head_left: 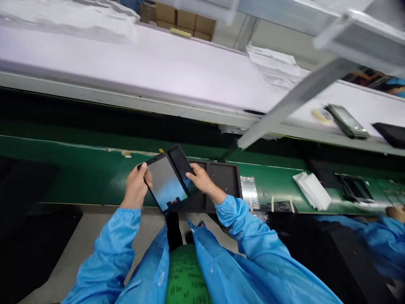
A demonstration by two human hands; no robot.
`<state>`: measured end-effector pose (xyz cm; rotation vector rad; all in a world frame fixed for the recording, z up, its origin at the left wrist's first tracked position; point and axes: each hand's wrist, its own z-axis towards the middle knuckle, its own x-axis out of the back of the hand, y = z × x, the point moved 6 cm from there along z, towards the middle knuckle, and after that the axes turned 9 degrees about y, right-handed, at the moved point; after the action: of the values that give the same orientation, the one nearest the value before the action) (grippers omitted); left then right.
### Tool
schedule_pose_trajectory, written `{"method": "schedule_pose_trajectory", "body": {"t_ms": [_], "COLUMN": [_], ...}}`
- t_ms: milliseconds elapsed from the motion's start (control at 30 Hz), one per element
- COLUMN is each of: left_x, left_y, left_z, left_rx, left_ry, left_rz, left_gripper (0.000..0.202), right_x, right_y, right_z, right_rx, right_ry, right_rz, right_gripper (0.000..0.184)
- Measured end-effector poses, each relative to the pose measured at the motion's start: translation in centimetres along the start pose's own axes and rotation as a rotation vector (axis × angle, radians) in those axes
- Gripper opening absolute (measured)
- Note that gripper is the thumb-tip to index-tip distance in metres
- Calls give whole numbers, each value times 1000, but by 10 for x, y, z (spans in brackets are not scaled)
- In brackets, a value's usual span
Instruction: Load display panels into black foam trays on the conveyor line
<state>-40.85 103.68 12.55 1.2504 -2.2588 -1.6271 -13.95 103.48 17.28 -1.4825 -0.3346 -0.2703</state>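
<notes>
My left hand [136, 185] grips the left edge of a tilted black tray [179, 162], with the thumb on top. Its right side is pinched by my right hand [202, 179], fingers partly hidden underneath. In the tray lies a flat display panel [166, 181] with a shiny, mirror-like face and a small dark connector strip at its lower edge. A bit of yellow tape shows at the tray's top. Behind and to the right, another black tray [225, 175] with compartments rests on the green bench [85, 173], partly covered by my right hand and the held tray.
Right along the bench are a silver-wrapped piece [249, 191], white sheets [312, 191] and black frames [354, 188]. A slanted metal post [294, 99] rises ahead. The white shelf [190, 67] above holds a tape roll [322, 115] and a device [346, 121]. A co-worker's blue sleeve [384, 234] is at far right.
</notes>
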Motion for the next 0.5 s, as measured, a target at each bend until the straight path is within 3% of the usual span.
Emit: {"method": "schedule_pose_trajectory", "body": {"t_ms": [133,267,400,500], "left_x": [12,3,2,11], "left_y": [-69,-125,-182,-220], "left_z": [-105,-178,-253,-295], "left_rx": [92,205,438,529], "left_ry": [33,-112,-407,-442], "left_rz": [6,105,225,268], "left_gripper": [25,33,51,53], "right_x": [21,65,100,120], "right_y": [43,84,115,131], "right_z": [-111,-197,-261,-287], "right_rx": [-171,-247,-244,-251], "right_ry": [-7,36,83,194], "right_rz": [158,126,175,162], "right_gripper": [32,43,42,45]}}
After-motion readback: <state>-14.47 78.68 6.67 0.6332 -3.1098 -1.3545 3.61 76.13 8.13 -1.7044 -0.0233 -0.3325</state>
